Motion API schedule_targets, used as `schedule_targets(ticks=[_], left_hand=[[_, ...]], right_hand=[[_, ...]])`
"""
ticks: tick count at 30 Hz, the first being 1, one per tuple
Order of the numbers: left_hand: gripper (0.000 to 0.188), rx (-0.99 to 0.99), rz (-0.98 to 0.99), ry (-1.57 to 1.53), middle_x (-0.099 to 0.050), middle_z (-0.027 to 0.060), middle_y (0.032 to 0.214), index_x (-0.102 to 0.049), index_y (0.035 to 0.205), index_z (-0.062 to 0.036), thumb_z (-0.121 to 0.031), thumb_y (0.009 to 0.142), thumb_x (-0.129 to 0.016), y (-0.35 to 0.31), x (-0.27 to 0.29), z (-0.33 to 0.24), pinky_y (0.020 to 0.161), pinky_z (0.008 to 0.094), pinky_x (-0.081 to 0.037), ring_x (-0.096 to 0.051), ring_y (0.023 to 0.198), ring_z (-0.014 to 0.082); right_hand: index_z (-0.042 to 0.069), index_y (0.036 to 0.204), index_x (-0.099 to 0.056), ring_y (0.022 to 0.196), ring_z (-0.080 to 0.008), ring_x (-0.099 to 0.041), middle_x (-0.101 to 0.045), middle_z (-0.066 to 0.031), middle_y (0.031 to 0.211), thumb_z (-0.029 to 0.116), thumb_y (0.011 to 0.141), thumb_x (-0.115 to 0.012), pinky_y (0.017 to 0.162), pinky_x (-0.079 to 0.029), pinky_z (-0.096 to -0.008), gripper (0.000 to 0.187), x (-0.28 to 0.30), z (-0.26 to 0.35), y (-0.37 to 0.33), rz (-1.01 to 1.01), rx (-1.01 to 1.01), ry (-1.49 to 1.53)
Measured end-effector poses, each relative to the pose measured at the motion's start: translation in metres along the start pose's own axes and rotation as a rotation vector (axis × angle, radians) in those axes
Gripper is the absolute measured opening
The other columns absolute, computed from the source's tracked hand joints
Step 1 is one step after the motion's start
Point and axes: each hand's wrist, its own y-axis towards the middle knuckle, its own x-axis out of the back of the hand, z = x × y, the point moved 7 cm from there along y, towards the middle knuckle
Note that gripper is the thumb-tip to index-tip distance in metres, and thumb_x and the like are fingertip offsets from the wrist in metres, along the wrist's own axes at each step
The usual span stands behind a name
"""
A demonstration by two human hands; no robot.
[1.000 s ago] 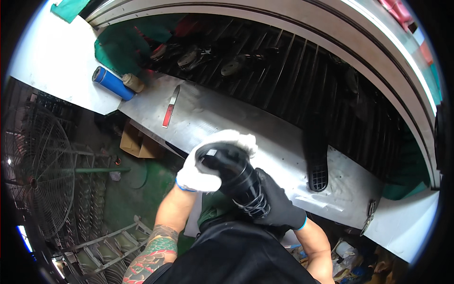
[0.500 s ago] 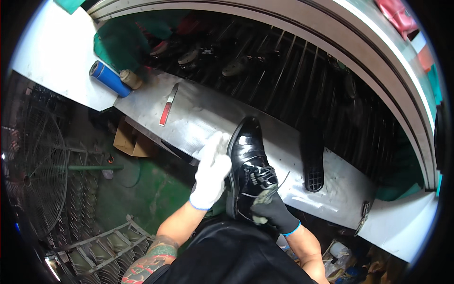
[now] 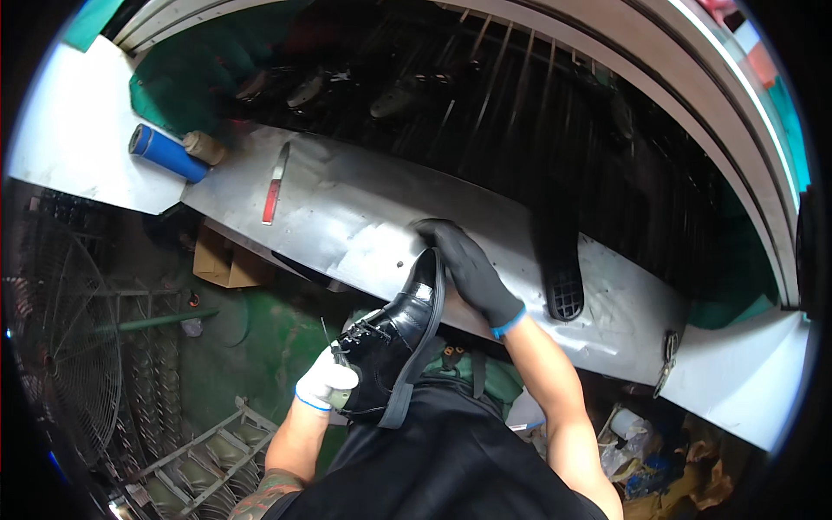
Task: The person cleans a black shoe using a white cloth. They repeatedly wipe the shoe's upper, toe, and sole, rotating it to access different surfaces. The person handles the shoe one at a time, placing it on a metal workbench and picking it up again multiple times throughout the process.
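Note:
A shiny black lace-up dress shoe (image 3: pixel 400 328) is tilted in front of me, toe toward the metal ledge, its sole edge facing right. My left hand (image 3: pixel 326 381), in a white glove, grips it around the ankle opening near the laces. A pale green piece (image 3: pixel 340 399) shows at that opening. My right hand (image 3: pixel 472 273), in a dark grey glove, lies alongside the toe, its fingers stretched out and bent slightly over the tip. Whether its palm presses on the shoe is hard to see.
On the metal ledge (image 3: pixel 347 186) lie a red-handled knife (image 3: pixel 274 192) and a black sole (image 3: pixel 565 295). A blue cylinder (image 3: pixel 165 152) stands near a small beige container (image 3: pixel 204 147) at left. Behind is a dark rack with shoes (image 3: pixel 394 100). A large fan (image 3: pixel 65 321) is at left.
The shoe has passed from my right hand to my left and turned, its sole edge now facing right. My right hand has moved up to the toe. The view has shifted slightly.

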Motion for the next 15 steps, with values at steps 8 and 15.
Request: schedule_targets(ticks=[8, 15], left_hand=[[0.094, -0.012, 0.014, -0.021, -0.054, 0.0234, 0.152, -0.041, 0.155, 0.0093, -0.013, 0.073, -0.081, 0.006, -0.007, -0.005, 0.121, 0.0465, -0.043, -0.056, 0.14, 0.0356], [0.066, 0.019, -0.101, -0.218, -0.067, 0.0208, 0.133, -0.052, 0.146, 0.0088, -0.009, 0.085, -0.07, 0.02, -0.02, -0.016, 0.11, 0.0401, -0.053, -0.066, 0.124, 0.03]], right_hand=[[0.004, 0.083, -0.071, 0.079, -0.0292, -0.066, -0.068, -0.0126, 0.081, 0.037, 0.106, -0.056, 0.08, -0.052, -0.0395, 0.043, 0.003, 0.002, 0.009, -0.069, -0.086, -0.206], [0.005, 0.087, -0.075, 0.113, -0.0366, -0.063, -0.069, -0.0177, 0.104, 0.03, 0.103, -0.058, 0.094, -0.051, -0.0407, 0.034, -0.006, 0.042, -0.012, -0.132, 0.117, -0.461]])
